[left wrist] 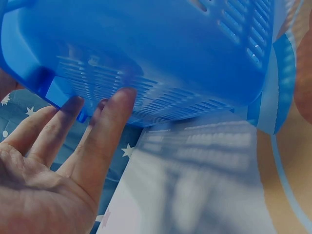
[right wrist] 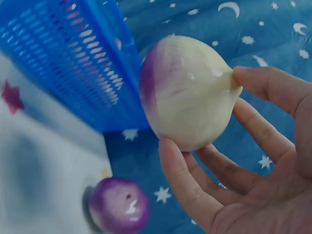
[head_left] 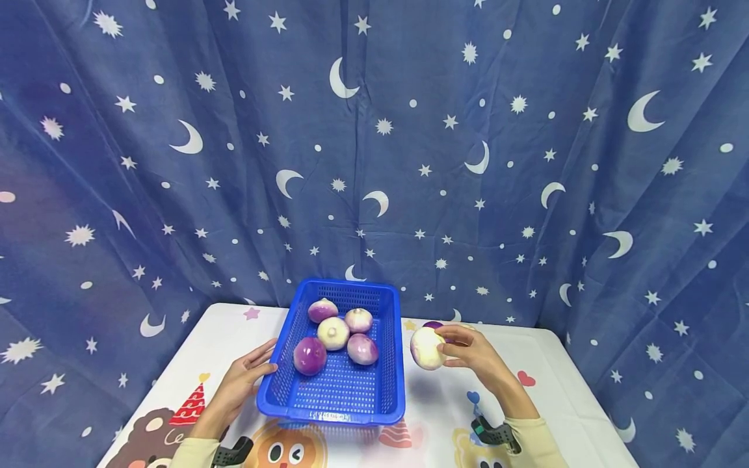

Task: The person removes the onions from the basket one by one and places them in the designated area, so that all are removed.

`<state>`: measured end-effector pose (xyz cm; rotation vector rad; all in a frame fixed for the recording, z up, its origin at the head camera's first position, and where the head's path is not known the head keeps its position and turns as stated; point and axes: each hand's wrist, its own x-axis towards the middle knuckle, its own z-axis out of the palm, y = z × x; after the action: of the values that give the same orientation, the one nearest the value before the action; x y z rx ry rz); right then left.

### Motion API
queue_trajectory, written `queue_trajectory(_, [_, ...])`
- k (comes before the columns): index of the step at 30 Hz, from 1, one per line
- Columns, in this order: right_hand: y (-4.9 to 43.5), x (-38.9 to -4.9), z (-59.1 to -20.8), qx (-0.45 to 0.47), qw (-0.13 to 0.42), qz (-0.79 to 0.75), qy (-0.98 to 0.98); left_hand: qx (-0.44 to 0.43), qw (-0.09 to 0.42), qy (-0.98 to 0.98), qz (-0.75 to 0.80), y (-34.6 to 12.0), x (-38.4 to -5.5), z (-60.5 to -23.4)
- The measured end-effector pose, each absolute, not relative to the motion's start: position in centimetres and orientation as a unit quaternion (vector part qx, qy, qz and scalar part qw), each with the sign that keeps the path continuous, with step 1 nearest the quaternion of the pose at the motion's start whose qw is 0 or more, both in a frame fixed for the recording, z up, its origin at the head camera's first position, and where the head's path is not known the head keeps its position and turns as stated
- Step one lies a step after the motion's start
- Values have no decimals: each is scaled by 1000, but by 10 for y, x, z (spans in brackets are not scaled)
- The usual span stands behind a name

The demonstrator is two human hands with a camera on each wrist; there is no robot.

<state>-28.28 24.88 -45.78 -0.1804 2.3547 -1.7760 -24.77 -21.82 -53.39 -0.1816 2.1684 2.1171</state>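
A blue slotted plastic basket (head_left: 333, 414) stands on the table with several purple-and-white onions inside, one being a glossy purple onion (head_left: 309, 356). My left hand (head_left: 238, 383) is at the basket's left side, its thumb at the rim and its fingers stretched along the outer wall, as the left wrist view also shows. To the right of the basket, my right hand (head_left: 474, 357) holds a pale onion (right wrist: 187, 92) above the table, fingertips around it and thumb at its pointed end. Another purple onion (right wrist: 119, 204) lies on the table beyond that hand, partly hidden in the head view.
The white table (head_left: 562, 390) carries printed cartoon animals, hearts and party hats. A blue curtain (head_left: 409, 195) with moons and stars hangs right behind its far edge. Part of another pale onion (head_left: 465, 327) shows behind the right hand.
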Motion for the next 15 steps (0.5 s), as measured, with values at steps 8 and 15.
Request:
queue_trajectory(8, [257, -292, -484, -21, 71, -595, 801, -54, 48, 711, 699, -219, -248, -535])
queue_trajectory(15, [264, -299, -509, 12, 78, -586, 806, -50, 50, 711, 699, -219, -248, -535])
